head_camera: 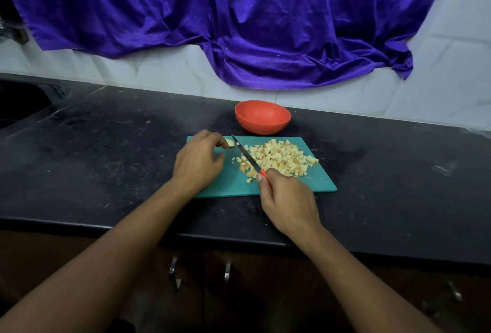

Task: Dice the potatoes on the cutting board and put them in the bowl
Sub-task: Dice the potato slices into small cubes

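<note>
The right hand [289, 199] has its grip closed round a red-handled knife [245, 155], blade tip beside the small potato piece [230, 143] pinched by the left hand [198, 162]. Pale diced potato [281, 157] lies heaped on the teal plastic cutting board [233, 183]; the round orange-red bowl [261, 117] stands just behind it.

the scene is dim and evenly lit, with soft light from above and no hard shadows. focus is best right at the grip, where the right hand [288, 199] holds the knife [245, 155]. the blade catches a thin glint, and the diced potatoes [281, 157] just beyond it and the potato piece [230, 143] pinched by the left hand [198, 162] read fairly crisp. far beyond the grip the purple cloth [239, 13] shows a bright sheen on its folds. the black counter [106, 146] left of the grip swallows light, giving only dull grey smears. below the grip the cabinet fronts [239, 292] sink into near black. wide-angle bending curves the counter's edge, and the forearms [111, 261] nearest the camera look soft.
</note>
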{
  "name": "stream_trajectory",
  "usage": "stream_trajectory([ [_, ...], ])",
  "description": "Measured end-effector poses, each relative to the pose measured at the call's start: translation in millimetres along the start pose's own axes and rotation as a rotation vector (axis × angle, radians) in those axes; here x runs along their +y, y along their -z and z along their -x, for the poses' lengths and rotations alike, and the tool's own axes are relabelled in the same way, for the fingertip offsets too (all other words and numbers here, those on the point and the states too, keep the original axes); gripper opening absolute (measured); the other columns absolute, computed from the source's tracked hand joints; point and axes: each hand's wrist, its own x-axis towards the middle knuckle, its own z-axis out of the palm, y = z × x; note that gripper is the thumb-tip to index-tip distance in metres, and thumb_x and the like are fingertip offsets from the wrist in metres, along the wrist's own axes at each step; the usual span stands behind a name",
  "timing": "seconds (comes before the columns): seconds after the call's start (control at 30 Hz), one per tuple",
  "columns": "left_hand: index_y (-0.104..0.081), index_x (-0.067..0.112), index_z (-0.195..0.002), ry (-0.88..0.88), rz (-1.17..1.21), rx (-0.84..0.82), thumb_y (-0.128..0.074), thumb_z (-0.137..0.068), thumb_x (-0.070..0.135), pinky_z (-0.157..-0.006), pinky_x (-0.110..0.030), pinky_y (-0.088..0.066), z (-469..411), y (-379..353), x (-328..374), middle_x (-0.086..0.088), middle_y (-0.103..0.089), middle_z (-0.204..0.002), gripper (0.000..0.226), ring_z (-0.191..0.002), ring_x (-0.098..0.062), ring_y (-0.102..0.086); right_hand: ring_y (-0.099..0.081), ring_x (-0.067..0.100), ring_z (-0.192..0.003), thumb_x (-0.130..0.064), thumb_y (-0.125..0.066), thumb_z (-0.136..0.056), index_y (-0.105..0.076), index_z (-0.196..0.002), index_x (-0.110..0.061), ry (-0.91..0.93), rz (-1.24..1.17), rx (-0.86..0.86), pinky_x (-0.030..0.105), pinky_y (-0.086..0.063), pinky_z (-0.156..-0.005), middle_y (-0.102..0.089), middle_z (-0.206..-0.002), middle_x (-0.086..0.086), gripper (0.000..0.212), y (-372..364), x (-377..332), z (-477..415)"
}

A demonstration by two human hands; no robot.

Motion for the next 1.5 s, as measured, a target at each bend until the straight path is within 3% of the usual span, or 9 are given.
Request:
stream_trajectory([
  [0.1,-0.065,0.025,-0.127,-0.04,-0.071,-0.061,-0.056,-0.089,0.007,-0.093,-0.046,-0.05,-24,-11,3,0.002,-0.056,-0.135,0.043,-0.126,-0.023,-0.049,-0.049,0.007,-0.055,-0.047,-0.035,-0.109,-0.047,-0.085,-0.029,-0.016,-0.006,0.001,0.027,-0.027,-0.049,-0.051,-0.063,-0.01,0.032,1,1,-1],
  [0.2,-0.059,0.019,-0.138,-0.069,-0.122,-0.212,-0.052,-0.088,0.002,-0.102,-0.051,-0.048,-38,-20,2,-0.001,-0.053,-0.146,0.054,-0.133,-0.028,-0.046,-0.05,0.007,-0.057,-0.047,-0.035,-0.109,-0.048,-0.086,-0.029,-0.025,-0.012,-0.011,0.03,-0.033,-0.052,-0.052,-0.065,-0.01,0.032,0,2,-1],
  [0.43,-0.072,0.018,-0.12,-0.106,-0.112,-0.157,-0.058,-0.096,0.007,-0.086,-0.04,-0.05,-36,-22,-1,-0.004,-0.071,-0.12,0.03,-0.112,-0.027,-0.062,-0.05,0.007,-0.057,-0.048,-0.034,-0.109,-0.048,-0.086,-0.029,-0.038,-0.026,-0.011,0.032,-0.032,-0.052,-0.052,-0.065,-0.01,0.033,-2,6,-3],
  [0.7,-0.076,0.024,-0.112,-0.01,0.183,-0.044,-0.072,-0.095,0.031,-0.084,-0.03,-0.057,12,3,-5,0.013,-0.075,-0.099,0.019,-0.09,-0.002,-0.068,-0.049,0.007,-0.056,-0.048,-0.035,-0.109,-0.047,-0.084,-0.029,-0.047,-0.042,-0.013,0.031,-0.028,-0.05,-0.052,-0.064,-0.009,0.033,-1,6,-3],
  [0.83,-0.077,0.027,-0.116,-0.047,0.198,-0.122,-0.068,-0.097,0.037,-0.084,-0.03,-0.056,29,9,-2,0.015,-0.074,-0.107,0.023,-0.093,-0.001,-0.066,-0.05,0.008,-0.058,-0.048,-0.036,-0.108,-0.047,-0.084,-0.029,-0.048,-0.034,-0.017,0.032,-0.031,-0.051,-0.052,-0.065,-0.009,0.033,-1,4,-1],
  [1.03,-0.078,0.026,-0.11,-0.036,0.197,-0.166,-0.059,-0.102,0.034,-0.082,-0.03,-0.05,33,12,-5,0.029,-0.062,-0.089,0.023,-0.087,0.003,-0.06,-0.052,0.008,-0.059,-0.05,-0.036,-0.108,-0.051,-0.088,-0.029,-0.043,-0.011,-0.02,0.031,-0.039,-0.052,-0.053,-0.065,-0.01,0.033,1,0,1],
  [1.17,-0.078,0.029,-0.097,-0.028,0.144,-0.123,-0.062,-0.098,0.035,-0.076,-0.034,-0.05,35,8,-7,0.017,-0.064,-0.089,0.018,-0.083,-0.002,-0.06,-0.052,0.008,-0.058,-0.05,-0.036,-0.108,-0.053,-0.088,-0.029,-0.037,-0.001,-0.019,0.032,-0.041,-0.052,-0.054,-0.065,-0.01,0.034,2,-1,1],
  [1.3,-0.075,0.026,-0.11,-0.011,0.151,-0.03,-0.069,-0.093,0.037,-0.079,-0.035,-0.054,38,7,-11,0.012,-0.065,-0.097,0.02,-0.084,-0.004,-0.059,-0.052,0.008,-0.061,-0.049,-0.036,-0.109,-0.052,-0.087,-0.028,-0.055,0.024,-0.053,0.032,-0.036,-0.053,-0.054,-0.067,-0.009,0.034,4,-3,1],
  [1.5,-0.074,0.027,-0.109,-0.028,0.152,-0.064,-0.077,-0.087,0.048,-0.082,-0.033,-0.056,46,10,-11,0.014,-0.067,-0.098,0.03,-0.091,-0.004,-0.061,-0.057,0.014,-0.071,-0.044,-0.035,-0.109,-0.06,-0.09,-0.021,-0.089,0.011,-0.189,0.036,-0.041,-0.06,-0.059,-0.076,-0.005,0.039,10,-20,3],
])
